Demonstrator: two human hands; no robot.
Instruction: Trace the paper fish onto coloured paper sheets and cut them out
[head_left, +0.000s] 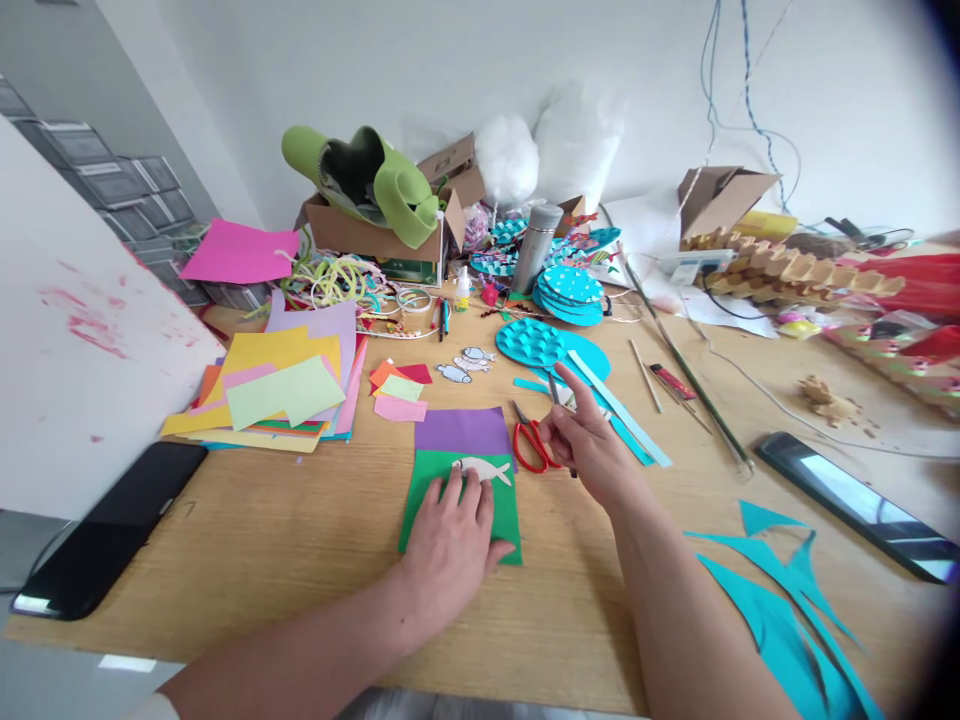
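- Resting loosely spread left hand (454, 525) on green paper (504, 510), with fish cutout (490, 469) partly under fingertips (453, 484).
- Gripping dark pen (553, 388) in curled right hand (589, 438), beside red scissors (531, 430).

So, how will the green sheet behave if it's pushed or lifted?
The green sheet looks thin and flat, like paper, so it's probably light and apt to bend when lifted by a corner. With the left hand resting on it, it would likely resist a push. The fish appears to lie on top, so tilting might slide it off.
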